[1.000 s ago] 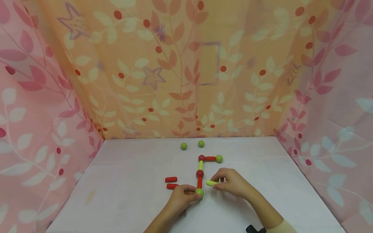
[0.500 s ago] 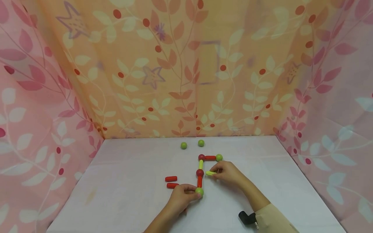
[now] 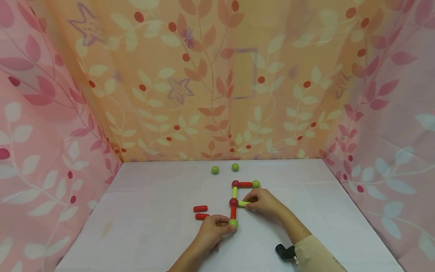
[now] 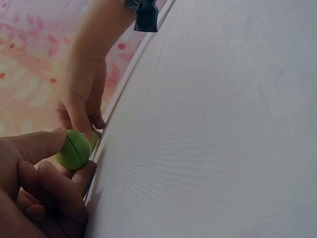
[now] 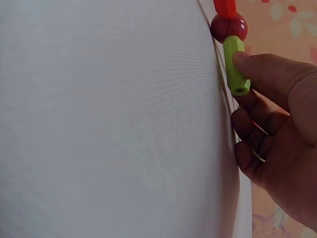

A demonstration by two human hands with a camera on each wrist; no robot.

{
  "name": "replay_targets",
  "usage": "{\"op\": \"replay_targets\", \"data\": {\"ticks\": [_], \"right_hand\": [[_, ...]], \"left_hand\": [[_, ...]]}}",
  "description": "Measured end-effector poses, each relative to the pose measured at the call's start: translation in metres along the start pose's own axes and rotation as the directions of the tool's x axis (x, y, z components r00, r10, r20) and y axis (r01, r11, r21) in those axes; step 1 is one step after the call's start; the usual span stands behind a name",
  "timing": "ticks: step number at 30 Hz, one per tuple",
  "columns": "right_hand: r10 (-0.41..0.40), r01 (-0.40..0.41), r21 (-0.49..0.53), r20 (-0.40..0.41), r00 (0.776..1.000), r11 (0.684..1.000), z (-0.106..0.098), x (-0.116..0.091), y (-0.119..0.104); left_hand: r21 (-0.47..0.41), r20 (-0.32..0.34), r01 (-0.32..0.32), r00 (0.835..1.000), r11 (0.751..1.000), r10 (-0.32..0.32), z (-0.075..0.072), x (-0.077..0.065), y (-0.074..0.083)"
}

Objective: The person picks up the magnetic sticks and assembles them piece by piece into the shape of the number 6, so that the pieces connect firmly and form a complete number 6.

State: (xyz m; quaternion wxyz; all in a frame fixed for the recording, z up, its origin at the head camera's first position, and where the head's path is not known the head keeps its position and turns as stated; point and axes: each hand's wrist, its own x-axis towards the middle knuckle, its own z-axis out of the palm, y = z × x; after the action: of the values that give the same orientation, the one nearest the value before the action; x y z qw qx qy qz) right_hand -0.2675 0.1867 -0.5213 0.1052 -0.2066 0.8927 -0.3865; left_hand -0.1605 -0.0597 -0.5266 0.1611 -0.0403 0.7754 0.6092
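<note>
A chain of balls and rods lies on the white table. Its near end is a green ball [image 3: 233, 224], which my left hand [image 3: 212, 230] pinches between thumb and fingers. From there a red rod [image 3: 233, 212] runs to a dark red ball [image 3: 233, 203], then a yellow-green rod [image 3: 235, 192] leads to another dark red ball [image 3: 236, 184]. My right hand [image 3: 263, 202] pinches a second yellow-green rod [image 5: 235, 67] by its outer end. That rod's other end meets the middle dark red ball [image 5: 229, 27] from the right.
At the chain's far end a red rod [image 3: 246, 184] joins a green ball [image 3: 256, 184]. Two loose green balls [image 3: 215, 170] sit near the back edge. Two loose red rods [image 3: 200, 208] lie left of the chain. A black device [image 3: 284, 252] is beside the right sleeve.
My right hand has moved away from me and slightly left, bringing its yellow-green rod up against the middle dark red ball. The left hand stays on the green ball.
</note>
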Motion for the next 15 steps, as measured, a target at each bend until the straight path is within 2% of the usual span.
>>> {"op": "replay_targets", "data": {"ticks": [7, 11, 15], "right_hand": [[0.014, -0.014, -0.013, 0.042, 0.999, 1.0, -0.005, 0.001, -0.001], [0.024, -0.021, -0.037, 0.077, 0.997, 0.999, -0.013, 0.003, -0.011], [-0.036, 0.046, -0.086, 0.119, 0.992, 0.995, -0.026, 0.01, -0.029]], "left_hand": [[0.004, -0.006, -0.015, 1.0, 1.0, 0.015, 0.001, -0.001, 0.001], [0.013, -0.013, -0.005, 1.0, 1.0, 0.005, 0.001, -0.001, 0.001], [0.029, -0.024, -0.006, 1.0, 1.0, 0.007, 0.001, 0.0, 0.001]]}}
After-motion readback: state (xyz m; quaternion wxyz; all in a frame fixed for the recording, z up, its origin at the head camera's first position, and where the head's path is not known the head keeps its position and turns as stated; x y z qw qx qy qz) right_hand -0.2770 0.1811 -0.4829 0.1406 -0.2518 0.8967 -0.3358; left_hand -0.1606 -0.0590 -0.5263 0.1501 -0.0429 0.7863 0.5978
